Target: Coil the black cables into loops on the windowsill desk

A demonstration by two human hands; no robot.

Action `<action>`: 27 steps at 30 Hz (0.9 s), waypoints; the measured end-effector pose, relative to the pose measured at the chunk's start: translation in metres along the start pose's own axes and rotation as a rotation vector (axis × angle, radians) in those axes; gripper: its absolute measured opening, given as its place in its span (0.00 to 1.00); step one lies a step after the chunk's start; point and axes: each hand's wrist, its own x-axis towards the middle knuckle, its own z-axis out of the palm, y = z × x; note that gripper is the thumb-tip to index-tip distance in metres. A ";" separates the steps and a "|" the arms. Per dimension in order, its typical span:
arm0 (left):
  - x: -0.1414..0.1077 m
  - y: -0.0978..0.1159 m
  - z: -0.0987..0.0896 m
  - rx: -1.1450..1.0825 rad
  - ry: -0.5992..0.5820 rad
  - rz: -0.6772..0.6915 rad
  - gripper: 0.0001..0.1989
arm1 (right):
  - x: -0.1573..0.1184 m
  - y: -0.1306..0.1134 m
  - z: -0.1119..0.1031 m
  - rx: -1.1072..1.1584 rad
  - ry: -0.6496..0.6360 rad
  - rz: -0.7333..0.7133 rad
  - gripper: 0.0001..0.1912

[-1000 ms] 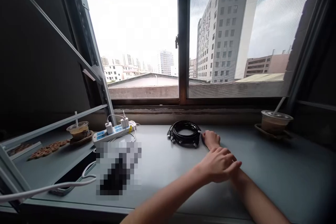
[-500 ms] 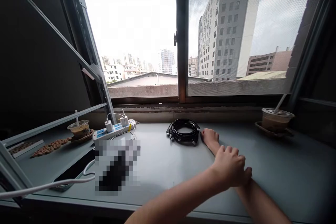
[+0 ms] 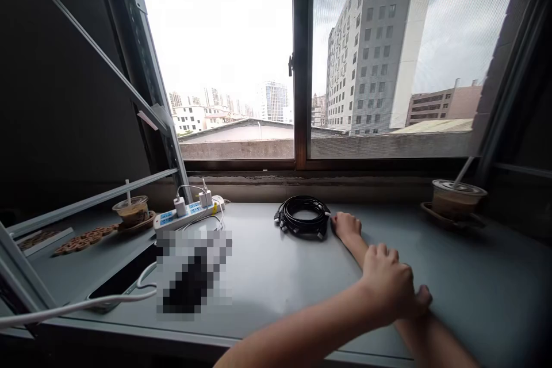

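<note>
My left hand [image 3: 390, 279] is wrapped round my right forearm [image 3: 416, 333], its thumb showing on the far side. The left arm crosses over the right one above the grey table. Farther forward, my right hand [image 3: 347, 225] rests on the tabletop with its fingers curled into a loose fist; no object shows in it. Just left of its knuckles lies a coil of black cable [image 3: 303, 215], with several plug ends sticking out round it. The fist is right beside the coil's edge, and whether they touch I cannot tell.
A power strip [image 3: 190, 214] with white chargers stands at the back left. Two drink cups with straws, a left cup [image 3: 131, 213] and a right cup [image 3: 457, 198], sit on coasters. A white cable [image 3: 99, 300] crosses the front left, near a pixelated patch. Metal shelf posts flank the window.
My left hand has slid a little along the right forearm towards the elbow. The right hand and the cable coil have stayed in place, with a slight shift of the whole view.
</note>
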 end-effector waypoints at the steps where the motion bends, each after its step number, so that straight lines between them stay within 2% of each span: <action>1: 0.001 -0.003 0.000 0.000 0.007 -0.035 0.23 | 0.000 0.000 0.000 -0.002 0.001 -0.002 0.15; 5: 0.004 -0.013 0.002 0.010 0.035 -0.083 0.22 | 0.000 0.000 0.001 -0.004 0.005 -0.004 0.15; 10: 0.004 -0.010 0.009 0.016 0.055 0.089 0.18 | 0.003 0.000 0.003 -0.002 0.006 -0.003 0.15; 14: 0.003 0.012 0.019 -0.056 -0.009 0.261 0.18 | 0.006 0.001 0.004 -0.005 0.005 -0.003 0.15; 18: 0.006 0.024 0.029 -0.249 -0.159 0.414 0.20 | 0.006 0.001 0.005 -0.013 0.010 -0.006 0.15; 21: 0.012 0.017 0.031 -0.260 -0.267 0.363 0.21 | 0.005 0.002 0.005 -0.021 0.017 -0.007 0.15; 23: 0.018 0.007 0.032 -0.217 -0.290 0.300 0.23 | 0.005 0.002 0.005 -0.027 0.021 -0.008 0.15; 27: 0.023 -0.017 0.034 -0.135 -0.182 0.218 0.23 | 0.004 0.002 0.004 -0.042 0.017 -0.014 0.15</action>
